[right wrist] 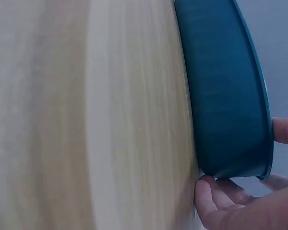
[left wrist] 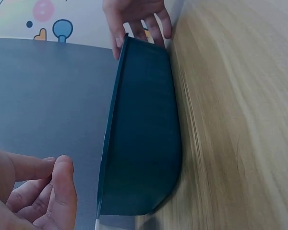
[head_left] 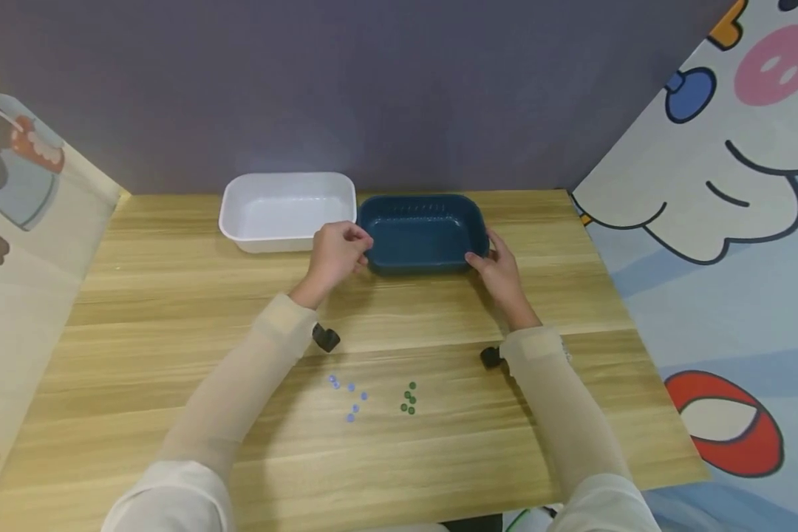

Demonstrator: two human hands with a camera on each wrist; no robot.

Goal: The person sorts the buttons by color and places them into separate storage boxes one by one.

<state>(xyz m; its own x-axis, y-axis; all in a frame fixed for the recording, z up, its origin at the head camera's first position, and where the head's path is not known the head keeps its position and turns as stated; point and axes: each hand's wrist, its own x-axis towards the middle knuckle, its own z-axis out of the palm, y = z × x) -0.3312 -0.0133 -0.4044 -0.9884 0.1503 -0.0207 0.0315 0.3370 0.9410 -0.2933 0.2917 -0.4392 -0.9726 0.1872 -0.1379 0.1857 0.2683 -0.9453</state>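
Observation:
A dark teal dish [head_left: 417, 244] rests at the back of the wooden table. My right hand [head_left: 502, 273] grips its right end, thumb on the rim [right wrist: 270, 143] and fingers against the outer wall. Just by the dish's left front corner is my left hand [head_left: 335, 255]. Its thumb and index fingertips [left wrist: 63, 165] meet, the other fingers curl, and no object shows between them. Left of the teal dish stands a white dish [head_left: 292, 244], partly behind the left hand. Several small blue discs [head_left: 351, 387] and several green discs [head_left: 408, 394] lie nearer the front.
A grey panel [head_left: 399, 89] rises behind both dishes along the back edge of the table [head_left: 140, 332]. Cartoon-printed walls [head_left: 718, 295] flank the table. Small black cameras [head_left: 326, 338] sit at the wrists, over the tabletop.

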